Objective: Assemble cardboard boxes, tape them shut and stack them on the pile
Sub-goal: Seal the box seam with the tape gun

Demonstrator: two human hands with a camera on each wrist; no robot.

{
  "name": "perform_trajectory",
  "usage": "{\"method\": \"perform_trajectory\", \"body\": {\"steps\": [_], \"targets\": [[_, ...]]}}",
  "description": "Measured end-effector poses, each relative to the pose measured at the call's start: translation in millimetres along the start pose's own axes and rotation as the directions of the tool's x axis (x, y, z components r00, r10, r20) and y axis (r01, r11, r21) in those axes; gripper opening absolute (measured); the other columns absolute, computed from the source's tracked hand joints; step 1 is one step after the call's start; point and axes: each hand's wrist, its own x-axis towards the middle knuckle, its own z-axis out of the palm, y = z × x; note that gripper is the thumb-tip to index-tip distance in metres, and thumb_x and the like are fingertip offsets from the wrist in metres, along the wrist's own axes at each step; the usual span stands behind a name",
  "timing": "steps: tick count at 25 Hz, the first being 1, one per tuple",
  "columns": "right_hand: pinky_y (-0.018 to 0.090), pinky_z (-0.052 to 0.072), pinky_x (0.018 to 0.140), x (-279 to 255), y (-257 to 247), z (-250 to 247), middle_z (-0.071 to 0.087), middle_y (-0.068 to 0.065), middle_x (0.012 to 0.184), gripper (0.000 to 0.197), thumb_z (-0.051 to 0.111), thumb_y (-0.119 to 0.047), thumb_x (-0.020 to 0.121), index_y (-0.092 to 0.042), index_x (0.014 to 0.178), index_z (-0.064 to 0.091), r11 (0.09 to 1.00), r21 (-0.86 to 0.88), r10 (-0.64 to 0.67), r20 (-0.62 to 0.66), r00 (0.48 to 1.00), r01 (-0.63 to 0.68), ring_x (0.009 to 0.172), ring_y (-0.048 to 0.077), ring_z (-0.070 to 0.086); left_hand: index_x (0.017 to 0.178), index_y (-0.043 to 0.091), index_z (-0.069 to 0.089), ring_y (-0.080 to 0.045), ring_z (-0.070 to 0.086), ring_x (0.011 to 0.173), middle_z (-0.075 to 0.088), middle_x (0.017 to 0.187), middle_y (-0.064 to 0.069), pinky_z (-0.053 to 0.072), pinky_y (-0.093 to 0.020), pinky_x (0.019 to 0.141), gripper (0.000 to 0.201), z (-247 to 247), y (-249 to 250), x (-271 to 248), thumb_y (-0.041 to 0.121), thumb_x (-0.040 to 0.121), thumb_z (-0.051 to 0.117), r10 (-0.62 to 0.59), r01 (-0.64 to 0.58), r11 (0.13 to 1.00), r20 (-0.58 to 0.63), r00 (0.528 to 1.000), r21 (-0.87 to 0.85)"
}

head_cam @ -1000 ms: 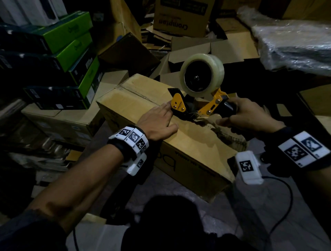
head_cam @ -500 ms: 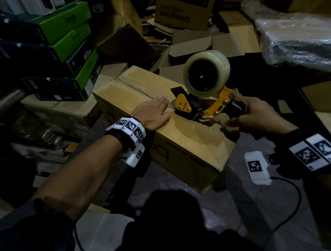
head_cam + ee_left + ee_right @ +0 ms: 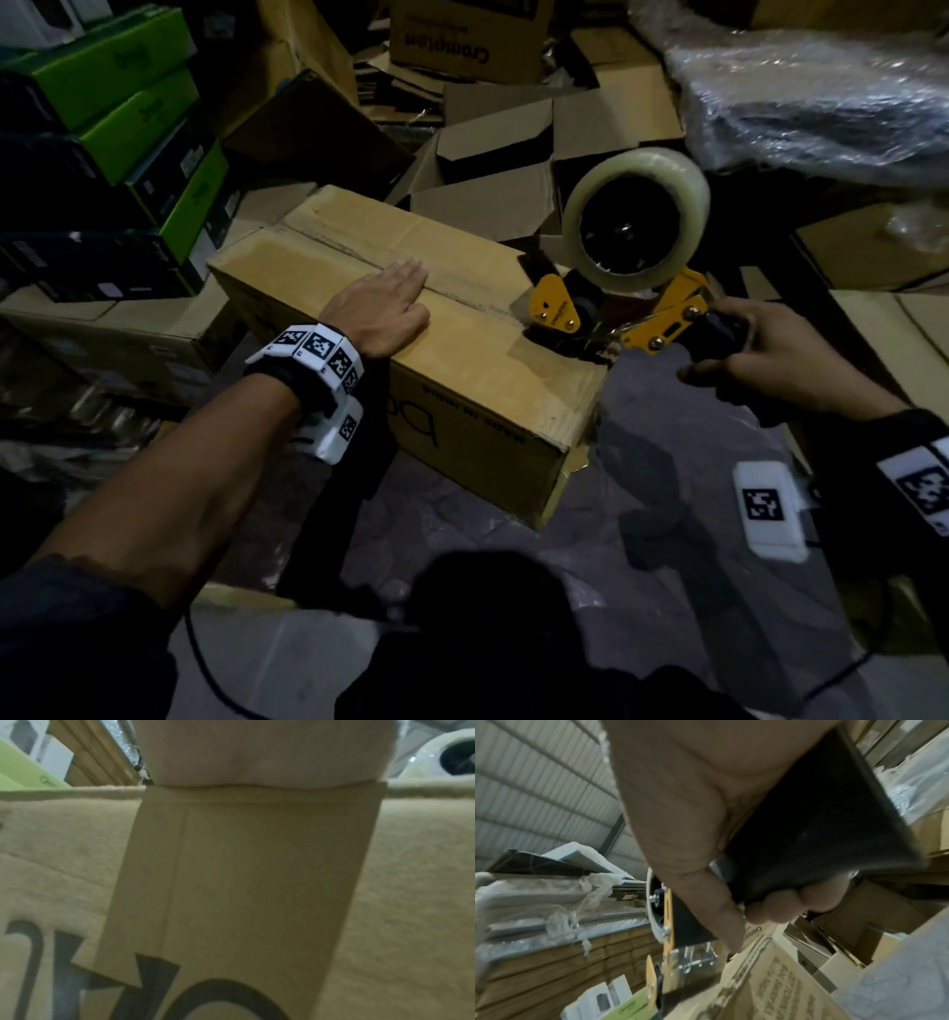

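A closed cardboard box (image 3: 411,329) is lying on the floor in the middle of the scene, its long top seam running from far left to near right. The left hand (image 3: 377,308) is resting flat on the top of the box, fingers straight and together, pressing down across the seam; nothing is held in it. The left wrist view is showing only the heel of that hand on the box's top edge and the printed side panel below it.

The right hand (image 3: 770,367) is gripping the black handle of a yellow tape dispenser (image 3: 616,303), fingers curled tightly round it, as the right wrist view is also showing. The dispenser is sitting at the right-hand end of the box, its front end touching the top near the seam, with the roll of clear tape (image 3: 637,218) standing above it.

To the far left, green and black boxes (image 3: 128,118) are sitting stacked on a larger carton. Beyond the box, open cardboard cartons (image 3: 513,169) are lying in a heap, one printed "Crompton" (image 3: 462,41). At the far right, a bundle wrapped in clear plastic (image 3: 821,97) is lying. A white tag (image 3: 767,514) with a black marker is hanging below the right wrist.
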Motion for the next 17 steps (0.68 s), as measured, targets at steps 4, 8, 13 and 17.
{"method": "perform_trajectory", "body": {"steps": [4,8,13,17], "targets": [[0.029,0.048,0.045,-2,-2,7,0.065,0.007,0.069,0.042,0.079,-0.012,0.084,-0.036,0.113,0.060,0.999,-0.032,0.001,-0.027,1.000,-0.002,0.057,0.023,0.065,0.155,0.011,0.009,-0.016,0.007,0.149,0.006,0.162,-0.006,0.009,-0.034,0.120,0.072,-2,3,-4,0.047,0.092,0.018,0.024,-0.024,1.000,-0.028,0.999,0.011],[0.028,0.048,0.045,-8,-5,8,0.065,0.005,0.070,0.038,0.079,-0.013,0.085,-0.028,0.115,0.062,0.999,-0.040,0.026,-0.050,0.998,-0.028,0.059,0.022,0.066,0.154,0.012,0.007,-0.019,0.006,0.149,0.005,0.162,-0.007,0.008,-0.037,0.121,0.084,-2,33,-13,0.064,0.088,0.010,0.120,-0.120,0.992,-0.009,0.993,0.027],[0.024,0.046,0.043,-13,-4,12,0.065,0.001,0.072,0.034,0.080,-0.014,0.084,-0.026,0.109,0.062,0.997,-0.050,0.056,-0.067,0.996,-0.059,0.057,0.014,0.066,0.154,0.012,0.002,-0.018,0.000,0.149,-0.002,0.162,-0.006,0.003,-0.037,0.121,0.091,4,94,-20,0.075,0.089,0.013,0.280,-0.281,0.958,0.022,0.960,0.050],[0.028,0.055,0.054,-12,5,18,0.068,0.004,0.083,0.032,0.080,-0.010,0.082,-0.023,0.103,0.060,1.000,-0.013,0.025,-0.055,0.998,-0.026,0.067,0.014,0.069,0.154,0.011,0.009,-0.016,-0.005,0.149,0.000,0.163,-0.005,0.006,-0.044,0.121,0.114,13,134,-30,0.092,0.073,0.005,0.298,-0.298,0.954,0.025,0.954,0.017]]}}
